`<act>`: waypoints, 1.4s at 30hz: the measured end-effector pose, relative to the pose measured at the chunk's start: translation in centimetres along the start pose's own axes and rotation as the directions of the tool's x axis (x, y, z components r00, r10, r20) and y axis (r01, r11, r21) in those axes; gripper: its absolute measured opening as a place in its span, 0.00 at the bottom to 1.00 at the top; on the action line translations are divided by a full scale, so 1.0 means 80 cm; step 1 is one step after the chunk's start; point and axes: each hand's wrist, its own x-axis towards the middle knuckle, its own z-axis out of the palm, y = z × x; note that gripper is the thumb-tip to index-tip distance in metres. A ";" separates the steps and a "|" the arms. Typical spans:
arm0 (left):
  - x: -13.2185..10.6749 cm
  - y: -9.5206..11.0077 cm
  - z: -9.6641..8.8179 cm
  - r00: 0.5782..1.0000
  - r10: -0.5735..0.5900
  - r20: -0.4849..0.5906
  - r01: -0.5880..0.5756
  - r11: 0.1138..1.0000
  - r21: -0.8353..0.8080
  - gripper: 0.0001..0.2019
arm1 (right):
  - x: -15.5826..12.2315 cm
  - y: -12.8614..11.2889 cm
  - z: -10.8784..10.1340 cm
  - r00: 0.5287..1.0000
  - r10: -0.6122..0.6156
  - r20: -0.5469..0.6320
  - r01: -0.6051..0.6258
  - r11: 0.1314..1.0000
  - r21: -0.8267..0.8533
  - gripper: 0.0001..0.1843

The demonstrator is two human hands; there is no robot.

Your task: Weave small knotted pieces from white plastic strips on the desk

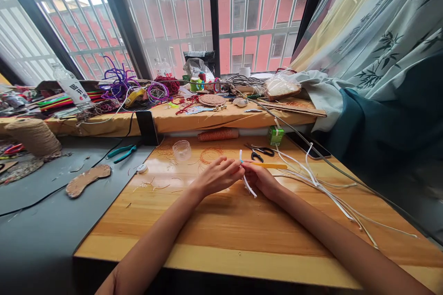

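My left hand (221, 176) and my right hand (262, 179) meet over the wooden table, fingertips pinched close together on a white cord (249, 188). One end of the cord points up above the fingers, and the other hangs down between the hands. A small light-blue bit shows on it at the fingertips. Behind my right hand a flat yellow-orange stick (273, 166) reaches to the right; whether it is held or lies on the table I cannot tell. Just beyond are black-handled scissors (259, 151). To the right, several loose white cords (321, 186) trail across the wood.
A clear round tub (182, 150), a coil of orange thread (211, 155), a green box (276, 135) and a dark phone (309, 145) stand or lie farther back. Teal pliers (123, 152) and a twine spool (32, 137) are left. A grey cable (311, 140) crosses at right.
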 end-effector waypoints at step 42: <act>0.014 0.006 0.020 0.583 -0.522 0.622 0.389 -0.493 -0.778 0.14 | -0.007 0.004 0.004 0.978 -0.151 0.144 0.202 0.857 -0.474 0.09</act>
